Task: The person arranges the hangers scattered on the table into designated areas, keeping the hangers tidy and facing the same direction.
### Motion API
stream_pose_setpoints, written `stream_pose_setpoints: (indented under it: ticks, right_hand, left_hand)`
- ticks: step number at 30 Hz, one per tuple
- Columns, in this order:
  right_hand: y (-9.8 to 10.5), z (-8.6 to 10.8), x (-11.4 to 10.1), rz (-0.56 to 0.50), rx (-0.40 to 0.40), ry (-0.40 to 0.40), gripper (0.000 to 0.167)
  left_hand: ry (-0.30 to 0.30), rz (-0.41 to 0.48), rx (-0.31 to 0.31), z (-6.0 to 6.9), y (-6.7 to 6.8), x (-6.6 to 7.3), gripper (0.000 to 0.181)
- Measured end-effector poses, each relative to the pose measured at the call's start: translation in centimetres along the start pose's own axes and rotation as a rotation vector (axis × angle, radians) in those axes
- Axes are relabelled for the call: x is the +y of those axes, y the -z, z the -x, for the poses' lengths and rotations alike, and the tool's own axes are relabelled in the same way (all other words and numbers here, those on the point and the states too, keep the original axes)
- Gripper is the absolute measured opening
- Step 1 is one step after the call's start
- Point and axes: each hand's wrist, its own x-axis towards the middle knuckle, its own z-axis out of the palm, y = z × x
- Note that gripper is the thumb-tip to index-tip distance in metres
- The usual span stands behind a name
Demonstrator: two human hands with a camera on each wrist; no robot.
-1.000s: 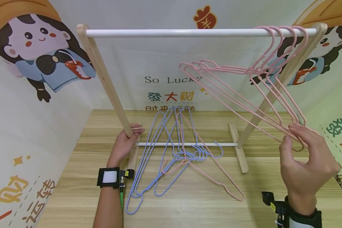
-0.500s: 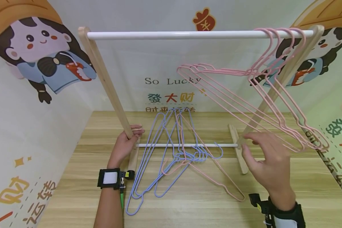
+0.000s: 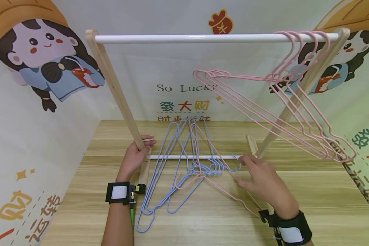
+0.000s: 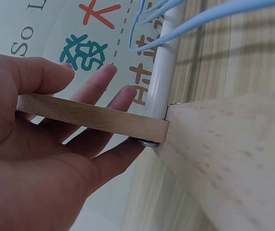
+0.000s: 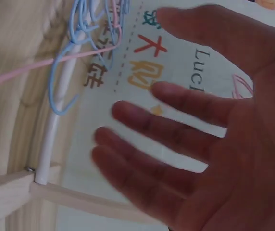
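My left hand [image 3: 134, 157] grips the lower part of the left wooden post [image 4: 99, 115] of a clothes rack; the left wrist view has its thumb and fingers on either side of the wood. The right hand [image 3: 261, 177], fingers spread and nothing held, hovers by the right end of a hanger pile. Blue wire hangers [image 3: 209, 168] make up most of that pile, leaning over the rack's lower white bar [image 5: 43, 159]. One pink hanger [image 3: 219, 189] lies on top of them, its right corner partly hidden by my right hand and wrist.
Several pink hangers [image 3: 249, 77] hang at the right end of the upper white rail [image 3: 184, 38], their bodies slanting out to the right. The right wooden post [image 3: 279, 123] stands behind them. Printed backdrop walls [image 3: 160, 61] enclose the wooden tabletop [image 3: 203, 225].
My right hand has left the hanging pink hangers and moved left to the pile. Those hangers have swung outward to the right. The left hand stays on the post.
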Motion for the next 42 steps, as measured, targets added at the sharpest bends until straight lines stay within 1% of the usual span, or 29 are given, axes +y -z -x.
stream_pose_setpoints:
  ticks: [2, 5, 7, 9, 12, 17, 19, 22, 24, 26, 30, 33, 34, 36, 40, 42]
  right_hand:
    - [-0.3, -0.1, -0.1, -0.027, -0.099, -0.069, 0.058]
    - [-0.6, -0.1, -0.3, -0.05, -0.253, -0.175, 0.073]
    - [-0.9, -0.1, -0.4, -0.042, -0.319, -0.221, 0.082]
    - [-1.2, -0.1, -0.5, -0.031, -0.355, -0.248, 0.087]
    - [-1.7, -0.1, -0.6, -0.001, -0.358, -0.244, 0.088]
    - [-2.6, -0.4, -0.7, 0.028, -0.367, -0.252, 0.08]
    - [-3.0, -0.5, -0.6, 0.043, -0.375, -0.272, 0.08]
    - [-3.5, -0.5, -0.4, 0.073, -0.371, -0.275, 0.083]
    - [-4.1, -0.5, 0.0, 0.097, -0.362, -0.271, 0.085]
    - [-4.9, -0.4, 0.8, 0.126, -0.341, -0.249, 0.083]
    - [-6.3, -0.3, 2.1, 0.16, -0.341, -0.246, 0.084]
    - [-6.4, -0.4, 2.2, 0.158, -0.369, -0.257, 0.085]
    - [-6.6, -0.4, 2.4, 0.165, -0.355, -0.245, 0.085]
    - [-6.5, -0.4, 2.4, 0.165, -0.365, -0.239, 0.083]
    - [-6.9, -0.2, 3.2, 0.179, -0.316, -0.216, 0.083]
    - [-6.7, -0.2, 3.3, 0.176, -0.319, -0.218, 0.081]
  left_hand:
    - [0.001, 0.004, 0.0, 0.0, 0.0, -0.1, 0.038]
    - [0.003, -0.001, 0.001, 0.0, 0.0, -0.1, 0.038]
    - [0.003, -0.01, 0.001, 0.0, 0.1, -0.1, 0.038]
    - [0.004, -0.02, 0.001, -0.1, 0.1, -0.1, 0.038]
    - [0.004, -0.027, -0.002, -0.1, 0.1, -0.1, 0.038]
    - [0.004, -0.028, -0.004, -0.1, 0.0, 0.0, 0.038]
    - [0.004, -0.028, -0.004, -0.1, 0.0, 0.0, 0.038]
    - [0.006, -0.028, -0.005, -0.1, 0.0, 0.0, 0.038]
    - [0.01, -0.027, -0.005, -0.1, 0.0, 0.0, 0.038]
    - [0.013, -0.026, -0.006, -0.1, 0.1, 0.0, 0.038]
    - [0.012, -0.029, -0.007, -0.1, 0.1, 0.1, 0.038]
    - [0.006, -0.033, -0.01, 0.0, 0.1, 0.1, 0.038]
    - [0.007, -0.029, -0.01, 0.0, 0.1, 0.1, 0.038]
    - [0.005, -0.027, -0.01, 0.0, 0.1, 0.1, 0.038]
    - [0.005, -0.026, -0.01, 0.1, 0.1, 0.1, 0.038]
    - [0.004, -0.029, -0.01, 0.1, 0.1, 0.1, 0.038]
